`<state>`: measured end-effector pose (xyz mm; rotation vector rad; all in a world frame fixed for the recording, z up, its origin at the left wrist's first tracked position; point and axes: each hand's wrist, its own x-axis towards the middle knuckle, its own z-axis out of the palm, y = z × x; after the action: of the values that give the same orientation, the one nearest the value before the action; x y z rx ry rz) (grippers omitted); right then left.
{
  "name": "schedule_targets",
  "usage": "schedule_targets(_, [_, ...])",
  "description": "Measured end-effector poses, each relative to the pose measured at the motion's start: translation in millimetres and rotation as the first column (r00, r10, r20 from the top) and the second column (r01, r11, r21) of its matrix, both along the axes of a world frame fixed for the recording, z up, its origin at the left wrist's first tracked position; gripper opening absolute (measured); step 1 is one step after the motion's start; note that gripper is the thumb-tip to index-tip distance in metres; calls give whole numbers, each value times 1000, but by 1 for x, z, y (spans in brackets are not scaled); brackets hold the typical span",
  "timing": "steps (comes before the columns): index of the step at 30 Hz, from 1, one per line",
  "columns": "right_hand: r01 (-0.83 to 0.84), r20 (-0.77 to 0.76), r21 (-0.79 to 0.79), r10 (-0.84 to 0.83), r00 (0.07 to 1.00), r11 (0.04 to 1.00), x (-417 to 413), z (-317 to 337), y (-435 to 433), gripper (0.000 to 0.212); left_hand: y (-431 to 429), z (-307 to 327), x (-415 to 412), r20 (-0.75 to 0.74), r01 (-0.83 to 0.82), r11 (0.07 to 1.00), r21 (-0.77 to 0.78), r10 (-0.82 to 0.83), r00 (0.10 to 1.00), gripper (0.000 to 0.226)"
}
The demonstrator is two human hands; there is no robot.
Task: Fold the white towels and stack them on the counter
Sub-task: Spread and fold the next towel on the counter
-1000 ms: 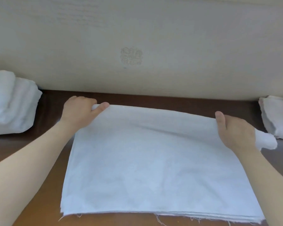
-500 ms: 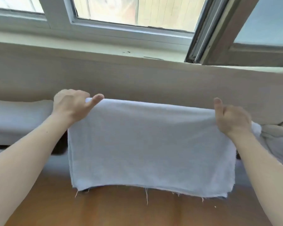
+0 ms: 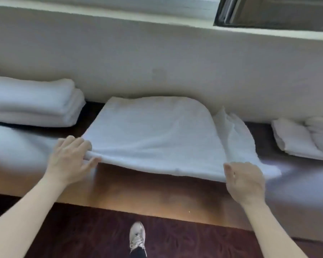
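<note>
The left hand [image 3: 71, 161] and right hand [image 3: 244, 183] are each gripping the near edge of the towel [image 3: 153, 138] lying mid-frame on the bench [image 3: 157, 190]. A folded stack [image 3: 32, 103] is sitting upper left, and a messy pile [image 3: 302, 140] is waiting at right, so the job looks partly done.

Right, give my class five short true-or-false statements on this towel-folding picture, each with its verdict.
1. The left hand and the right hand both grip the near edge of the towel. True.
2. The towel hangs wholly clear of the counter. False: its far part lies on the counter.
3. A stack of folded towels sits to the left of it. True.
4. The left hand rests on that stack. False: it holds the towel's corner, apart from the stack.
5. A shoe shows on the floor. True.
</note>
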<state>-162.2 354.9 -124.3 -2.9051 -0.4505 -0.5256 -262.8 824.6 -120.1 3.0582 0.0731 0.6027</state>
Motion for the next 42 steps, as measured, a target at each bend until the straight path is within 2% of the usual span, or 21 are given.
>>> schedule_targets(1, [9,-91,-51,-13,996,999,-14,-28,1,78,-6,-25,-14,-107,-31,999,-28,28,994,77])
schedule_targets(3, [10,-162,-84,-24,986,996,-36,-60,3,73,-23,-61,-31,-225,-45,998,-55,31,974,77])
schedule_targets(7, [3,-147,46,4,989,999,-30,-56,30,58,-65,-71,-13,-263,-25,983,-184,-24,965,77])
schedule_targets(10, [2,-192,112,20,981,994,-6,-53,62,61,-90,-66,20,-296,9,970,-241,-82,952,79])
schedule_targets(13, [-16,-285,96,43,957,995,14,-59,91,68,-107,-71,51,-365,35,970,-239,-123,923,80])
schedule_targets(17, [-65,-481,21,68,874,998,38,-77,108,73,-107,-94,84,-469,9,978,-210,-108,877,82])
schedule_targets(22, [-74,-504,-92,17,864,993,56,-96,93,65,-93,-105,110,-487,11,987,-162,-90,869,78])
schedule_targets(27, [89,-494,-73,-114,862,993,79,-98,72,63,-44,-108,145,-486,-40,990,-134,-30,873,78])
schedule_targets(30, [241,-457,-103,-261,850,965,92,-99,54,63,-22,-109,159,-483,-47,990,-132,-23,875,77])
schedule_targets(33, [509,-488,-68,-473,734,858,102,-99,32,68,-22,-108,162,-488,-45,991,-127,-23,872,76])
schedule_targets(35, [578,-497,-117,-551,670,808,108,-97,30,72,-30,-106,162,-498,-68,988,-137,-9,867,77])
schedule_targets(36, [556,-493,-130,-540,682,821,111,-95,34,71,-37,-105,163,-508,-83,986,-144,-2,861,78])
schedule_targets(38, [428,-487,-98,-419,767,898,120,-91,50,67,-56,-104,168,-513,-80,983,-168,-17,858,79])
schedule_targets(40, [305,-497,-64,-295,816,950,132,-88,61,64,-85,-104,178,-506,-8,978,-207,-101,857,79])
schedule_targets(42, [259,-516,-37,-241,822,965,147,-89,60,61,-118,-103,192,-494,85,962,-258,-207,845,79])
